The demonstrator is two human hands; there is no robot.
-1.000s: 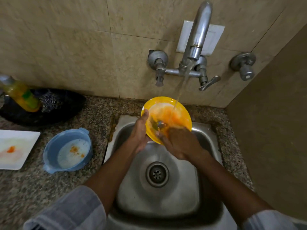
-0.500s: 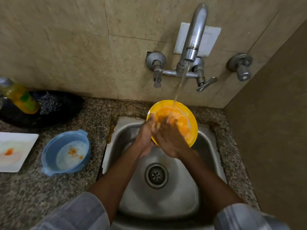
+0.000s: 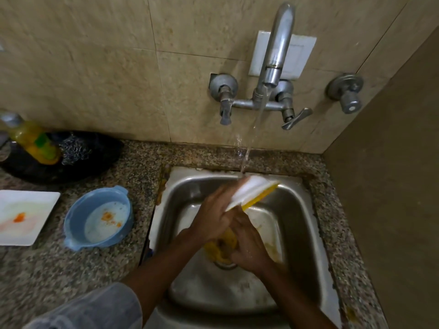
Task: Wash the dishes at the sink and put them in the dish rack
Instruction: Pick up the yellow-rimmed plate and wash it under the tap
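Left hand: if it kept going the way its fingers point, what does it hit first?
The left hand points up-right, its fingers already on the tilted yellow plate. Beyond that, probably the sink's back wall under the water stream; depth is unclear.

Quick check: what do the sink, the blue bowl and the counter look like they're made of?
Sink: stainless steel, going by its brushed grey sheen and soft reflections. Blue bowl: probably plastic, matte with thick moulded handles; a smooth white lining could also mean enamel or melamine. Counter: speckled brown-grey, polished, likely granite.
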